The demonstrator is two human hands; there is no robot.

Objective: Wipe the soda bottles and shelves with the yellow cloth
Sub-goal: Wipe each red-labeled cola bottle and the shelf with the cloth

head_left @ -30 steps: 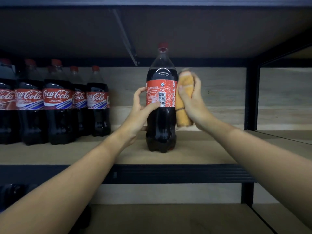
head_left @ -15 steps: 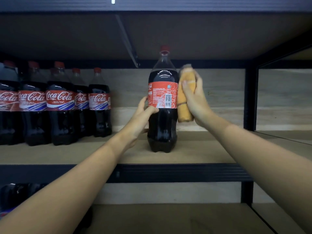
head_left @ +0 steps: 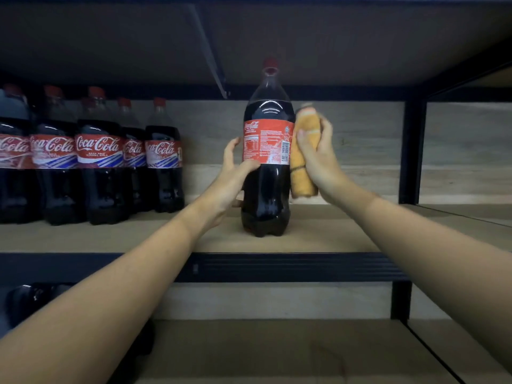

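Left hand [head_left: 234, 173] grips the bottle [head_left: 267, 173], fingers hidden behind; right hand [head_left: 318, 159] clutches the cloth [head_left: 303, 162]; label has turned.

A cola bottle [head_left: 267, 162] stands upright on the wooden shelf [head_left: 332, 234]. The left hand [head_left: 232, 176] grips its left side, while the right hand [head_left: 318, 159] presses a rolled yellow cloth [head_left: 303, 173] against its right side. More bottles [head_left: 91, 159] stand in a row at far left.

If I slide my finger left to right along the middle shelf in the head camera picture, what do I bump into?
Row of Coca-Cola bottles → left hand → lone soda bottle → yellow cloth → right hand → black shelf post.
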